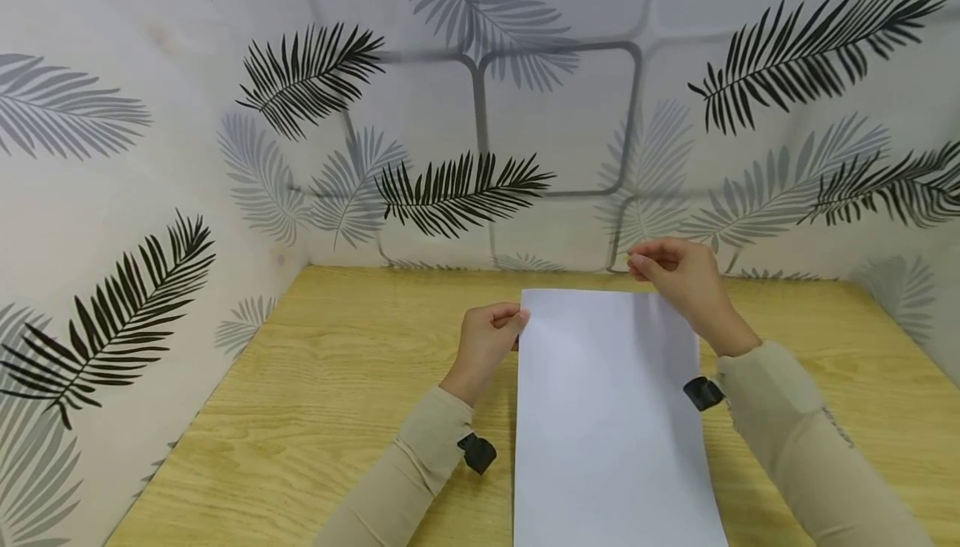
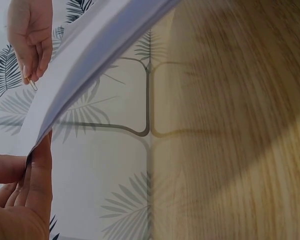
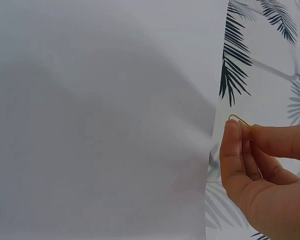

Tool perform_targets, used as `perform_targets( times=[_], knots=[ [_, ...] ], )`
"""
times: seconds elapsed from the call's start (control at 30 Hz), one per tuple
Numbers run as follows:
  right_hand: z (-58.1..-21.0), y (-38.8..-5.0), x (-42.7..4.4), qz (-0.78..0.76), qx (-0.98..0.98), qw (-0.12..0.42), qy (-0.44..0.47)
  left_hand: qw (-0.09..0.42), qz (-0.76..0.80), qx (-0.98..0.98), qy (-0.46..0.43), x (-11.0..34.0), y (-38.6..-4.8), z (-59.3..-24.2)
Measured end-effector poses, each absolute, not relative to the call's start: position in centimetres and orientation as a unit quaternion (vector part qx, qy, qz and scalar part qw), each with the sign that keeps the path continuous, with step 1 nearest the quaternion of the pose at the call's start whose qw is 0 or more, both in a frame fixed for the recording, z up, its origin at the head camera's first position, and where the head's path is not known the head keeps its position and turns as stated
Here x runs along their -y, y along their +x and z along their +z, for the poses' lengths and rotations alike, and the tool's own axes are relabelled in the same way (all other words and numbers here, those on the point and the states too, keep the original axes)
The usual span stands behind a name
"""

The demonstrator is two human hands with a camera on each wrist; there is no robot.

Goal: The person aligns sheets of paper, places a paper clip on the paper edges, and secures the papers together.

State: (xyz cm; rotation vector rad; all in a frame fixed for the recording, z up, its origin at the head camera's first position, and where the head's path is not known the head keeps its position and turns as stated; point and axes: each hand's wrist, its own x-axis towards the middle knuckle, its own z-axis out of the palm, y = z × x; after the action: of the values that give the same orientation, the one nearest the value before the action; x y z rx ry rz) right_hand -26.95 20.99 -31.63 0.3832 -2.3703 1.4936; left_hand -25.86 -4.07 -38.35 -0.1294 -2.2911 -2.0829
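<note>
- While the wooden table (image 1: 337, 388) spreads below, you hold the white paper (image 1: 607, 422) with its far end lifted, likely so the edge is easy to reach.
- Paper looks plain, slightly bowed, faintly shaded; edge suggests several sheets.
- Your left hand (image 1: 486, 348) pinches its far left edge, near the corner, probably for steadiness.
- Your right hand (image 1: 688, 284), near the far right corner, pinches a paper clip (image 3: 240, 119), presumably leaving one end exposed.
- Clip: thin, gold, bent wire, just beside the paper.
</note>
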Motion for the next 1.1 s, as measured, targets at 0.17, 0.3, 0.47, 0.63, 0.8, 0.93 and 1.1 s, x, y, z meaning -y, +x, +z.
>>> perform_targets(
  times=[0.17, 0.3, 0.47, 0.63, 0.8, 0.93, 1.1],
  knots=[
    [-31.68, -27.16, -20.98, 0.513, 0.832, 0.16, 0.136, 0.022, -0.669, 0.741, -0.046, 4.14, -25.88, -38.14],
    [-31.9, -27.33, -21.0, 0.503, 0.838, 0.164, 0.136, 0.021, -0.666, 0.744, -0.046, 4.16, -25.88, -38.06],
    [-32.17, -27.32, -20.96, 0.51, 0.834, 0.162, 0.139, 0.021, -0.668, 0.743, -0.043, 4.13, -25.91, -38.16],
    [-32.46, -27.36, -20.84, 0.518, 0.829, 0.161, 0.138, 0.018, -0.671, 0.74, -0.045, 4.2, -25.72, -38.24],
    [-32.5, -27.25, -20.76, 0.512, 0.832, 0.164, 0.137, 0.022, -0.672, 0.739, -0.054, 4.26, -25.62, -38.37],
    [-32.41, -27.16, -20.77, 0.504, 0.837, 0.162, 0.136, 0.022, -0.672, 0.739, -0.053, 4.26, -25.64, -38.4],
    [-32.28, -27.13, -20.72, 0.473, 0.855, 0.159, 0.14, 0.019, -0.671, 0.739, -0.053, 4.29, -25.58, -38.34]
  ],
)
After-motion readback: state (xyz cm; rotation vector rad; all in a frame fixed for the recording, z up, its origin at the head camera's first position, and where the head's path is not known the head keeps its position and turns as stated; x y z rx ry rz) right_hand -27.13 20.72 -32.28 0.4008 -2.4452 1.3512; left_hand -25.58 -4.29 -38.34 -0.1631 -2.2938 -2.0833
